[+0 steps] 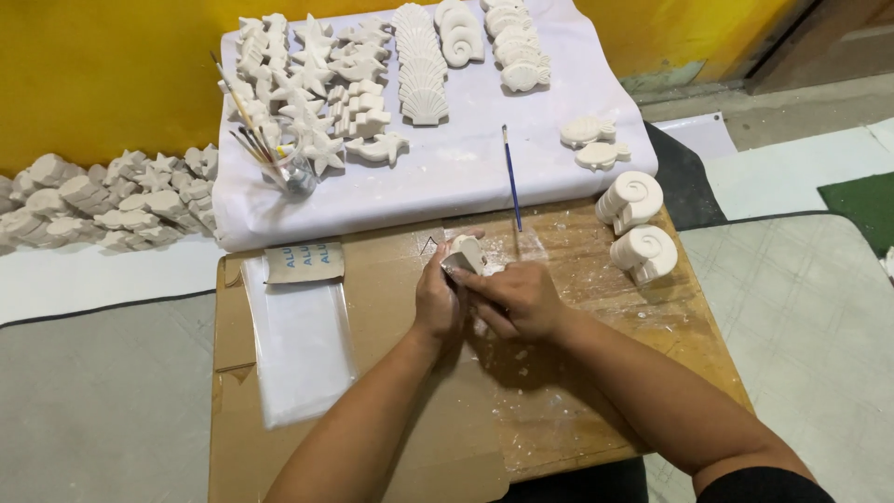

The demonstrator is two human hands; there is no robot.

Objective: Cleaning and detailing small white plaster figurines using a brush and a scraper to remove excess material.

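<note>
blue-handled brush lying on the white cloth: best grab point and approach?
Pinch the blue-handled brush mid-handle from straight above, fingers closing across its width. It lies flat and near-vertical in the head view on the white cloth, with bare cloth on both sides. Its lower tip reaches toward the plaster-dusted board, so stay above that.

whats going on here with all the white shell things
A person sits at a dusty wooden board. The left hand holds a small white plaster piece while the right hand works on it. White dust lies around the hands. Behind, rows of plaster shells and starfish rest on a white cloth, beside a blue brush and a jar of brushes.
</note>
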